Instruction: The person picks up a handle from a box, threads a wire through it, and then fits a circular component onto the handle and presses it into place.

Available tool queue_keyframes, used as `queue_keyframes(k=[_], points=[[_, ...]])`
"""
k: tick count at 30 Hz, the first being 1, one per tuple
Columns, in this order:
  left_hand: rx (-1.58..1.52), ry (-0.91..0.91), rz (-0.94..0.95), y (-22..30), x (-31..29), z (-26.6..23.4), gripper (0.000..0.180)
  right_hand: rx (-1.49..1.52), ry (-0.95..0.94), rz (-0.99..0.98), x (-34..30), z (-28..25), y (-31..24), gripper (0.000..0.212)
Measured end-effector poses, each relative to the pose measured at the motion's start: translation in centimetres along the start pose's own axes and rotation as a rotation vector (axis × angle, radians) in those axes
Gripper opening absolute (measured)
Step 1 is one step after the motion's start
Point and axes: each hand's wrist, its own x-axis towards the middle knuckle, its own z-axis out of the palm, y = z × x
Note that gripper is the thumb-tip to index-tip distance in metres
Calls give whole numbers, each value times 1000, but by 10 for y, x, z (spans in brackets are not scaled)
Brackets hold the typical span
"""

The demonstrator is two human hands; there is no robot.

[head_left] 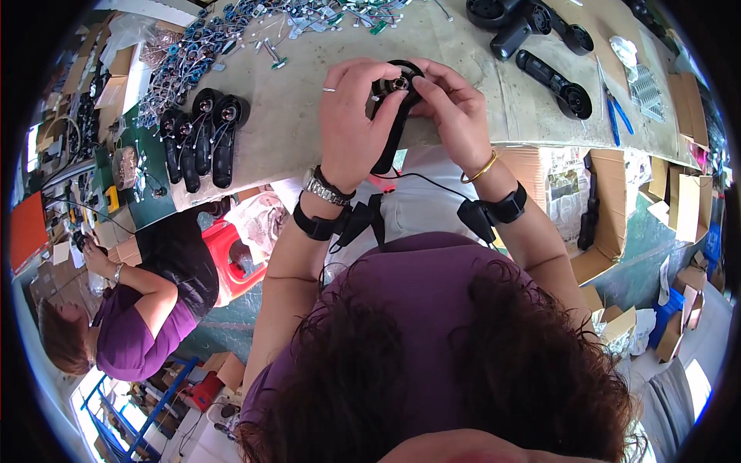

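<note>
My left hand [352, 116] pinches a small round metal part, which looks like a motor [399, 82], between thumb and fingertips. It sits at the round head of a black housing with a long handle [391, 143]. Around the right side of that head, the fingers and thumb of my right hand [457, 108] are closed. The handle slants down toward the table's near edge, below my left hand. My fingers partly hide the inside of the head, so I cannot tell how far in the part sits.
Several black housings fitted with wired parts [222, 143] lie at left. Beyond them is a heap of small wired motors [181, 65] and circuit boards [332, 17]. More black housings [567, 92] and blue-handled pliers [615, 116] lie at right. A co-worker [143, 332] sits at left.
</note>
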Motion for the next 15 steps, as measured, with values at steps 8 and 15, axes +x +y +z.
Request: queue_keyframes(k=[8,15], points=[[-289,32,-100,-2,-2,-6,36,-36,-11,-4,3,1,-1,36],[-579,-27,-471,-1,-7,-7,40,-45,-12,-8,3,0,-2,35]])
